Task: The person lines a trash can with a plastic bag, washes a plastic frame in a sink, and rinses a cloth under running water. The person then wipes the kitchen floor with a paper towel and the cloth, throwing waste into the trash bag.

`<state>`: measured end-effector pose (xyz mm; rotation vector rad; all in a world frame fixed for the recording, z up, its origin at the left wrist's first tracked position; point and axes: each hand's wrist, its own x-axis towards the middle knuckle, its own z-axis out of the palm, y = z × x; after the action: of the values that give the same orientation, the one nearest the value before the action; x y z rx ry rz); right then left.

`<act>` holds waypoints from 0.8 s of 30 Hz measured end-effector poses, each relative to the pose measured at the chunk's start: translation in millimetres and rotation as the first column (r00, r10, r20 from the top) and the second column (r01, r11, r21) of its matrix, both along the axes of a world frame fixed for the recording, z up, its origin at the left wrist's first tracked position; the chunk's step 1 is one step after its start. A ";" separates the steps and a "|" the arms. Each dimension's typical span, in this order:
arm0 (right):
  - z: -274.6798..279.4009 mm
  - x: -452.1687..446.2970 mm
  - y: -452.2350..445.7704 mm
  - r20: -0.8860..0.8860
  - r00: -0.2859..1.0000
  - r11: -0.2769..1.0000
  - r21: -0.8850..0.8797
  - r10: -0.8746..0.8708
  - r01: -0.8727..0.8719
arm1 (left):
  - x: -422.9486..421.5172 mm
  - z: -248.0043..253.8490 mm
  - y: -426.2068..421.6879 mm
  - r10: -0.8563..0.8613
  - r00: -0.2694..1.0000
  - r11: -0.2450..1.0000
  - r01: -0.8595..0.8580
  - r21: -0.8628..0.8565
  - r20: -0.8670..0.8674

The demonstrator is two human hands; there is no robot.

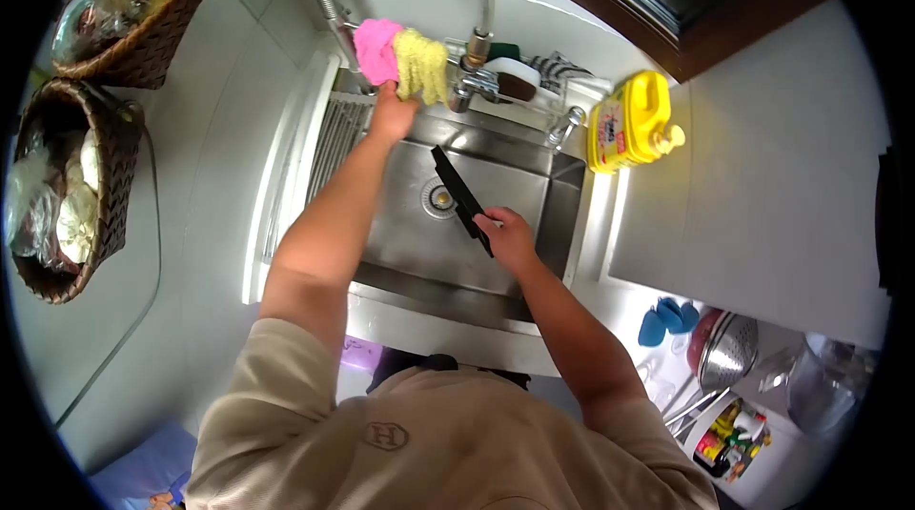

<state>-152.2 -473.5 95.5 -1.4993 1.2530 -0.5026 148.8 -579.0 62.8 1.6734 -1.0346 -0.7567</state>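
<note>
My left hand (394, 108) reaches up to a pink cloth (377, 50) and a yellow cloth (420, 65) that hang at the back left of the sink, beside the faucet (467, 86). Its fingers are mostly hidden under the cloths, so I cannot tell whether it grips them. Over the steel sink (410, 234), my right hand (506, 235) holds a long, flat black object (457, 191) by its lower end. That object is tilted above the basin, next to the drain (440, 198).
A yellow bottle (629, 125) stands right of the sink. Behind the faucet a rack (534, 100) holds a sponge and a striped cloth. Woven baskets (112, 176) hang at left. A metal colander (729, 350) and blue items (667, 319) lie at lower right.
</note>
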 end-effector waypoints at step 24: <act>59.0 131.8 -63.6 0.410 0.901 0.962 0.273 -0.145 0.031 | -90.3 50.5 149.5 0.150 0.818 0.984 -0.071 0.162 -0.555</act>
<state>-20.3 -537.1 154.5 -1.0410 0.9959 -0.6595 58.6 -429.5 113.3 1.4609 -0.4662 -1.1766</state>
